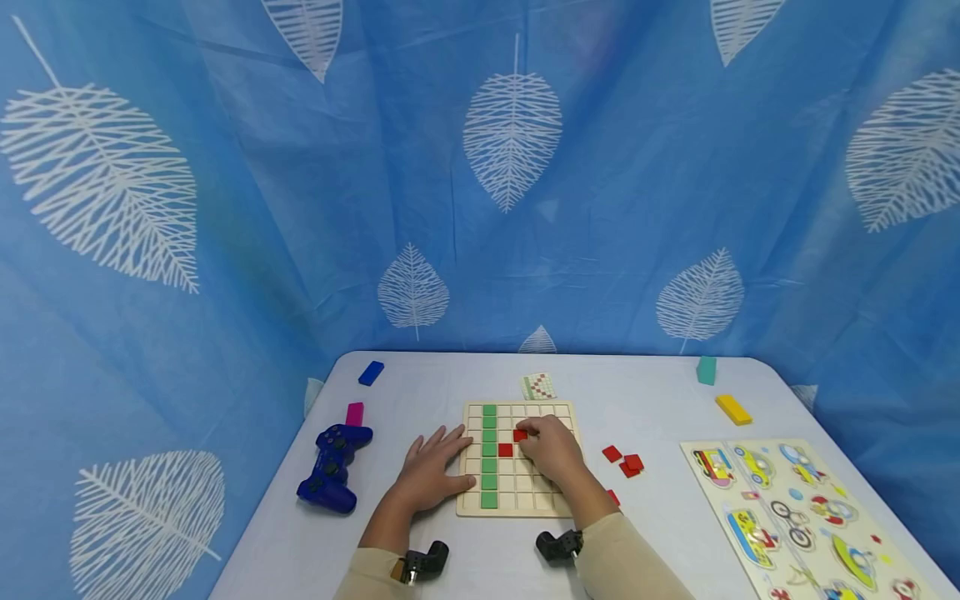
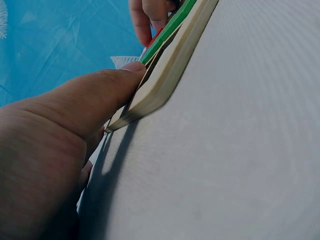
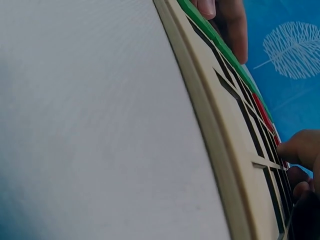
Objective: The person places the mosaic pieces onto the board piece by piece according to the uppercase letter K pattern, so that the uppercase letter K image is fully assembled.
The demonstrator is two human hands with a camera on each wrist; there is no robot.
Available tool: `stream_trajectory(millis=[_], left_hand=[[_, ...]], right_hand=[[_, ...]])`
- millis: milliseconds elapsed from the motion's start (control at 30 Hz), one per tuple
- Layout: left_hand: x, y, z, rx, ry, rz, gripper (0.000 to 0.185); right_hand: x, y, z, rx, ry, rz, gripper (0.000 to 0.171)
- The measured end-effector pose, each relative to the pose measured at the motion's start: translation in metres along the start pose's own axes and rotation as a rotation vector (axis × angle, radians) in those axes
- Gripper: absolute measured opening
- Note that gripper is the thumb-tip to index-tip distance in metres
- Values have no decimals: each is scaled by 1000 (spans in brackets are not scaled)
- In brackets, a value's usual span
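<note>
A wooden grid board (image 1: pixel 515 503) lies on the table, with a column of green square tiles (image 1: pixel 489 481) along its left part. One red tile (image 1: pixel 506 450) sits in a square to the right of that column. My right hand (image 1: pixel 552 449) reaches over the board, its thumb and fingers pinching another red tile (image 1: pixel 520 435) at a square up and right of the first. My left hand (image 1: pixel 431 472) rests with spread fingers at the board's left edge. In the left wrist view, the left thumb (image 2: pixel 112 82) lies on the board's rim. My right palm hides some squares.
Several loose red tiles (image 1: pixel 632 465) lie right of the board, and a small pattern card (image 1: pixel 538 386) lies behind it. A blue game controller (image 1: pixel 332 471) and a pink block (image 1: pixel 355 414) are at left. A picture puzzle board (image 1: pixel 806 517) and a yellow block (image 1: pixel 733 409) are at right.
</note>
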State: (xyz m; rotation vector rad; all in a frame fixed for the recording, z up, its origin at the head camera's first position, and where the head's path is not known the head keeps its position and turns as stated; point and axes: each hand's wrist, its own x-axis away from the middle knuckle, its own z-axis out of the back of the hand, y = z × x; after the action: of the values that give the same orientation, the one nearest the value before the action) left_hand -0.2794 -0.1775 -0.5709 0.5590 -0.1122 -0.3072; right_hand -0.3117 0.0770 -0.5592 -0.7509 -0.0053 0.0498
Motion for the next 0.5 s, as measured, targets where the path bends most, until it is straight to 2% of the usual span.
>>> stream_trajectory(millis=[333,500], left_hand=[[-1,2,0,-11,-3,11,74],[-1,3,1,4,1,28,74]], right_hand=[[4,6,1,-32,5,11,32],[10,11,8,-136,-20,34,33]])
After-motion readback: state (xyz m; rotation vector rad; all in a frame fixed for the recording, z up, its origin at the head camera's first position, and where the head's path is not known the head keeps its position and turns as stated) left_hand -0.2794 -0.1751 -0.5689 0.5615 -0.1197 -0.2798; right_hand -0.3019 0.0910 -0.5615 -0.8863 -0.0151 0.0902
